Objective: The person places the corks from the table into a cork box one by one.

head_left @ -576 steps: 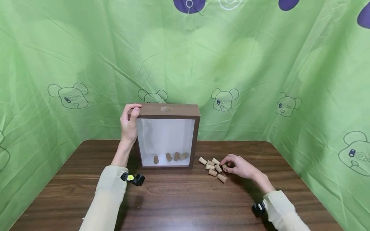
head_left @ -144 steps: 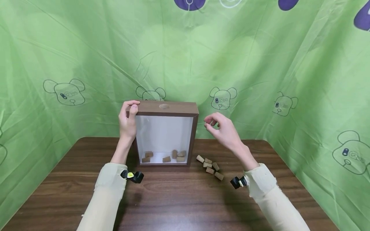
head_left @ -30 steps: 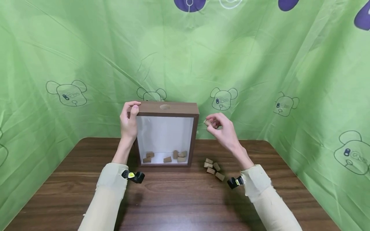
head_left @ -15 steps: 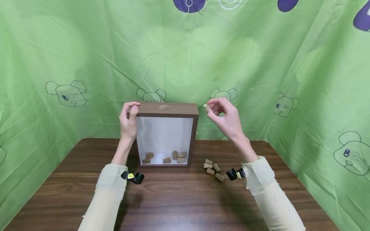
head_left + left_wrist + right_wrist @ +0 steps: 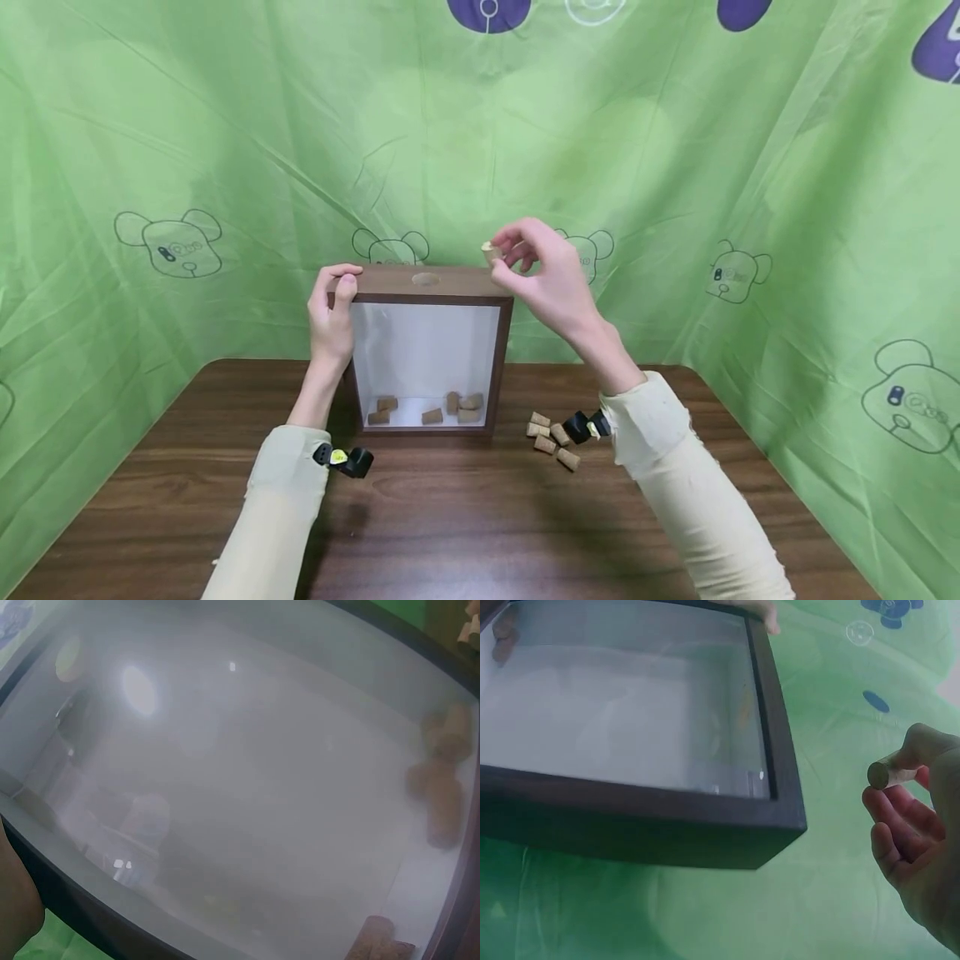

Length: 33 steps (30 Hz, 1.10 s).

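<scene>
A brown shadow box frame (image 5: 427, 367) with a clear front and white back stands upright on the table, a round hole (image 5: 427, 279) in its top edge. At its upper left corner my left hand (image 5: 332, 321) grips the frame, thumb toward the front. My right hand (image 5: 551, 275) pinches a cork (image 5: 491, 251) between thumb and fingertips, raised above the frame's top right corner. The right wrist view shows the cork (image 5: 880, 775) end-on, apart from the frame (image 5: 776, 750). Several corks (image 5: 432, 416) lie inside along the frame's bottom.
To the right of the frame, several loose corks (image 5: 545, 443) lie in a small pile on the dark wooden table (image 5: 450, 517). A green curtain (image 5: 637, 150) with bear outlines hangs behind the table and along its sides.
One cork left the pile within the last few seconds. Over the last second my right hand has lifted it and carried it leftward over the frame's corner. The left hand and frame keep their place.
</scene>
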Each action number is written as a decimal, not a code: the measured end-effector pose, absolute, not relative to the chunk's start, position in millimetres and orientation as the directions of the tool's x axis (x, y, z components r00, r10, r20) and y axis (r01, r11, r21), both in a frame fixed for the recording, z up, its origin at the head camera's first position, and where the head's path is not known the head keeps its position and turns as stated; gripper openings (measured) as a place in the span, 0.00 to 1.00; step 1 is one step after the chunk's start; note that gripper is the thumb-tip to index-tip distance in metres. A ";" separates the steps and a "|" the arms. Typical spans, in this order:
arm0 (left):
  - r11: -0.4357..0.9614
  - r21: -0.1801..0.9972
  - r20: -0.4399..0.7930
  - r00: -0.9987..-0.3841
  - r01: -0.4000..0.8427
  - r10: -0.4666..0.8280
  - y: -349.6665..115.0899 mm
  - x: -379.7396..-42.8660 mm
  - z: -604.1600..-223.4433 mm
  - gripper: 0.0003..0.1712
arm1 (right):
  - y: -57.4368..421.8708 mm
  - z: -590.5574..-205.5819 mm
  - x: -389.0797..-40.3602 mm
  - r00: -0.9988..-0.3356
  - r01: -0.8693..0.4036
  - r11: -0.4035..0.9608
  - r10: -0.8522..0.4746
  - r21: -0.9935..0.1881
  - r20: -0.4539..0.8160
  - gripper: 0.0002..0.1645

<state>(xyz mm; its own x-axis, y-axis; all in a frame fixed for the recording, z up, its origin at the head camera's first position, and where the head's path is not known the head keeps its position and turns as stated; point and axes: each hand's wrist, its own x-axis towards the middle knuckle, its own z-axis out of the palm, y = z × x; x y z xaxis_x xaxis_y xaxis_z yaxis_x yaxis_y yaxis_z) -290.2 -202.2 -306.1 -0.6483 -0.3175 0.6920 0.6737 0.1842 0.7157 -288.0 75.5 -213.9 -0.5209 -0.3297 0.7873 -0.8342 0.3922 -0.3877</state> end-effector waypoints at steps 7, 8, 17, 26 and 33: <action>0.182 0.724 0.684 -0.658 0.665 -0.315 -201.9 -289.2 -306.7 0.24 | 49.4 -200.1 -289.5 -0.522 -0.840 0.396 -0.411 -0.370 0.747 0.12; 0.183 0.726 0.681 -0.660 0.663 -0.318 -201.5 -289.3 -306.8 0.24 | 45.9 -199.2 -290.9 -0.521 -0.842 0.398 -0.425 -0.364 0.740 0.12; 0.182 0.728 0.679 -0.657 0.661 -0.328 -199.5 -292.5 -310.5 0.21 | 24.0 -200.3 -307.6 -0.533 -0.839 0.426 -0.516 -0.340 0.671 0.11; 0.194 0.724 0.684 -0.653 0.662 -0.325 -199.4 -292.7 -310.9 0.21 | 9.2 -212.8 -316.4 -0.595 -0.796 0.503 -0.544 -0.338 0.592 0.10; 0.198 0.723 0.686 -0.653 0.662 -0.320 -199.7 -291.1 -310.7 0.23 | 11.3 -215.4 -305.7 -0.662 -0.739 0.560 -0.504 -0.375 0.555 0.11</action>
